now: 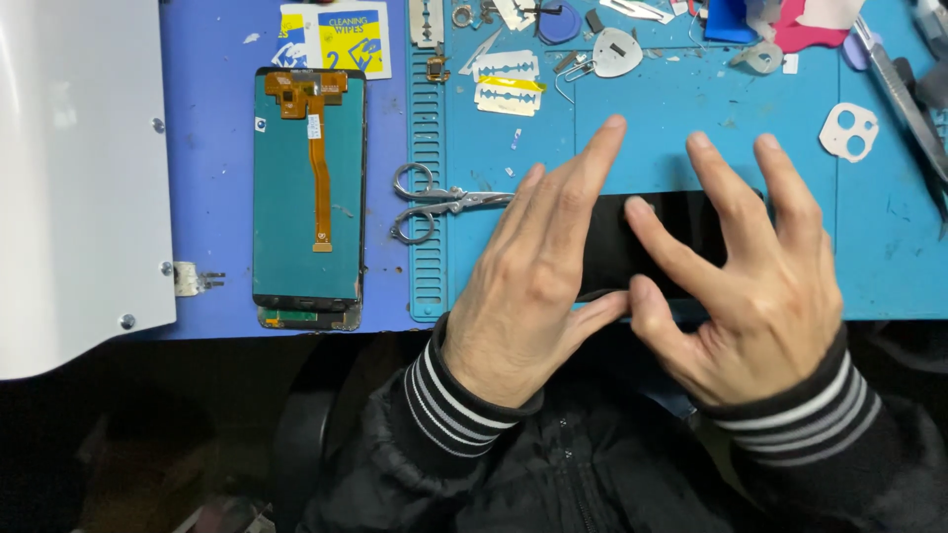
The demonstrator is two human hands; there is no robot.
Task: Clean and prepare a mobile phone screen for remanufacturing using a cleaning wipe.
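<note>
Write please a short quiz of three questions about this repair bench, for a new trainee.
1. True or false: both hands rest on the black phone.
2. Which tool lies just left of the left hand? A) scissors B) hammer C) pliers
3. Fill in: the teal screen panel with an orange flex cable lies to the ___ of the scissors.

Key
1. True: the left hand and the right hand both press on it with spread fingers.
2. A
3. left
</note>
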